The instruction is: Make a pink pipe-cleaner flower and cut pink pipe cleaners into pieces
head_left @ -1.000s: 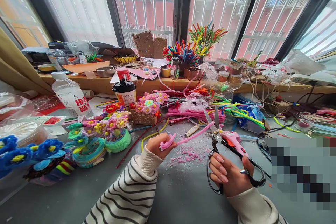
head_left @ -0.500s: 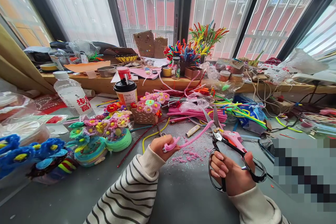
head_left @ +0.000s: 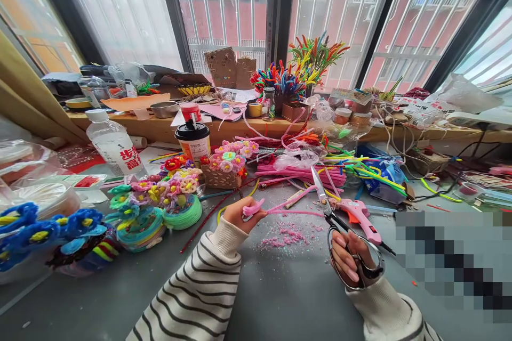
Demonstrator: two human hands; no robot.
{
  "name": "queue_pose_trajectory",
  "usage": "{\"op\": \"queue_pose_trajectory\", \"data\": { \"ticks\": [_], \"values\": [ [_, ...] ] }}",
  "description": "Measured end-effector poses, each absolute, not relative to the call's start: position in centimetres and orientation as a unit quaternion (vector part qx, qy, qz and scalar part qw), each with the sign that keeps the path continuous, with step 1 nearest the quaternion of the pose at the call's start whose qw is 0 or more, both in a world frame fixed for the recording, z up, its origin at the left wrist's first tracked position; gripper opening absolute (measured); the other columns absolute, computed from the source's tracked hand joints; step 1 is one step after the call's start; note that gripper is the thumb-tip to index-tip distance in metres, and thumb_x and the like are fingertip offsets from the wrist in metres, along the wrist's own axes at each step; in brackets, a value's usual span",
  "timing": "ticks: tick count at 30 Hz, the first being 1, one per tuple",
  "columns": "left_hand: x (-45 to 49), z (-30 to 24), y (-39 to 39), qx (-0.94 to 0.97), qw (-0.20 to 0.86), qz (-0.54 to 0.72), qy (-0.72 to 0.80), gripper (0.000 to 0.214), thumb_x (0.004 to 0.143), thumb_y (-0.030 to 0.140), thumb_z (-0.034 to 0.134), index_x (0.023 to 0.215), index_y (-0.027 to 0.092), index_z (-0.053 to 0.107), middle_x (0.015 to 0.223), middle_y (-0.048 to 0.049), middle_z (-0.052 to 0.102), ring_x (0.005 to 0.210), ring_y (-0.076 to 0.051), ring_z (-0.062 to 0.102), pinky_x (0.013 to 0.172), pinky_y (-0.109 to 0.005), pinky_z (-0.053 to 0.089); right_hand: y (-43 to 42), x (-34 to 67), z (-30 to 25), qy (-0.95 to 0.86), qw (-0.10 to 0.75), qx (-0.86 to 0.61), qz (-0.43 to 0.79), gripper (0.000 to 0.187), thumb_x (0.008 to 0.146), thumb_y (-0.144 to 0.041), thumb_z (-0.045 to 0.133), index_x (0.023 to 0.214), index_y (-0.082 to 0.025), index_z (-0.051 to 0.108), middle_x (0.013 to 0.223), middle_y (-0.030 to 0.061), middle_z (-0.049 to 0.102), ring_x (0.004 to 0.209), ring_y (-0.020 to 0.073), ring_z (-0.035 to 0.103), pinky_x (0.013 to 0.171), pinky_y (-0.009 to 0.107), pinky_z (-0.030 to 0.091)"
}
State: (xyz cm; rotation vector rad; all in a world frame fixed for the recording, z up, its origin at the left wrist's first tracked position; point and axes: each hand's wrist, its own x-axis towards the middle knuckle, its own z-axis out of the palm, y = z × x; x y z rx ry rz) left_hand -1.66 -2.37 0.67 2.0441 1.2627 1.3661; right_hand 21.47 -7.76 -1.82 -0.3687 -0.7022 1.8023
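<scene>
My left hand [head_left: 239, 217] sat at the centre of the frame, its fingers pinching the curled end of the pink pipe cleaner [head_left: 253, 208]. The stem ran out long and nearly level to the right, toward the scissors [head_left: 320, 192]. My right hand [head_left: 352, 262], at lower right, had its fingers threaded through the handle loops and squeezed together. The blades looked closed and pointed up and slightly left, meeting the stem's far end near the pivot. The right hand was nearer that far end, the left nearer the coil. Below the stem the counter [head_left: 280, 293] held only pink trimmings [head_left: 286, 237]. A glue gun [head_left: 362, 219] lay just right of the blades, and flower baskets [head_left: 176, 200] crowded the left.
</scene>
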Motion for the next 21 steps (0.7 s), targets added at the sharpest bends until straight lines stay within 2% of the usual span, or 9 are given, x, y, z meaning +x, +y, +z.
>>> {"op": "queue_pose_trajectory", "data": {
  "ticks": [6,11,14,16,18,21],
  "values": [
    [-2.0,1.0,-2.0,0.678,0.182,0.518,0.489,0.023,0.059,0.032,0.057,0.050,0.014,0.045,0.050,0.0021,0.053,0.045,-0.007,0.042,0.044,-0.019,0.034,-8.1,22.3,-0.9,-0.411,0.551,-0.278,0.670,0.025,0.067,-0.038,0.053,0.059,-0.016,0.045,0.035,-0.0074,0.038,0.021,0.0016,0.027,0.022,0.012,0.025],
    [-2.6,1.0,-1.7,0.648,0.114,0.531,0.533,0.022,0.060,0.034,0.055,0.051,0.015,0.046,0.049,0.0027,0.052,0.043,-0.006,0.038,0.043,-0.018,0.031,-9.6,24.1,-0.5,-0.551,0.517,-0.471,0.455,0.021,0.060,-0.034,0.060,0.060,-0.017,0.048,0.036,-0.0065,0.039,0.025,0.0053,0.033,0.024,0.017,0.028],
    [-2.9,0.8,-1.6,0.659,0.023,0.508,0.554,0.022,0.063,0.034,0.051,0.051,0.016,0.044,0.050,0.0020,0.052,0.044,-0.007,0.040,0.044,-0.018,0.032,-10.7,26.4,-0.9,-0.692,0.420,-0.545,0.219,0.017,0.054,-0.030,0.063,0.056,-0.019,0.051,0.038,-0.0047,0.043,0.033,0.0085,0.038,0.032,0.020,0.034],
    [-3.0,0.7,-1.5,0.674,-0.036,0.469,0.569,0.021,0.066,0.031,0.048,0.051,0.017,0.044,0.051,0.0017,0.051,0.046,-0.009,0.043,0.046,-0.019,0.032,-11.4,28.4,-1.4,-0.753,0.343,-0.553,0.095,0.017,0.055,-0.034,0.061,0.065,-0.021,0.056,0.046,-0.0013,0.054,0.037,0.0119,0.045,0.038,0.023,0.038],
    [-3.2,0.6,-1.5,0.684,-0.081,0.419,0.592,0.018,0.067,0.028,0.045,0.053,0.017,0.044,0.051,0.0020,0.050,0.046,-0.009,0.042,0.046,-0.019,0.030,-12.0,30.3,-1.8,-0.789,0.274,-0.549,0.029,0.018,0.055,-0.034,0.058,0.070,-0.023,0.059,0.064,0.0034,0.064,0.051,0.0194,0.057,0.046,0.027,0.043],
    [-3.5,0.4,-1.4,0.682,-0.112,0.375,0.618,0.015,0.067,0.023,0.044,0.054,0.017,0.044,0.051,0.0028,0.047,0.046,-0.009,0.038,0.045,-0.019,0.027,-12.8,32.4,-2.4,-0.806,0.171,-0.566,-0.026,0.022,0.053,-0.033,0.057,0.073,-0.024,0.061,0.070,0.0051,0.066,0.056,0.0256,0.060,0.045,0.031,0.045]
  ]
}}
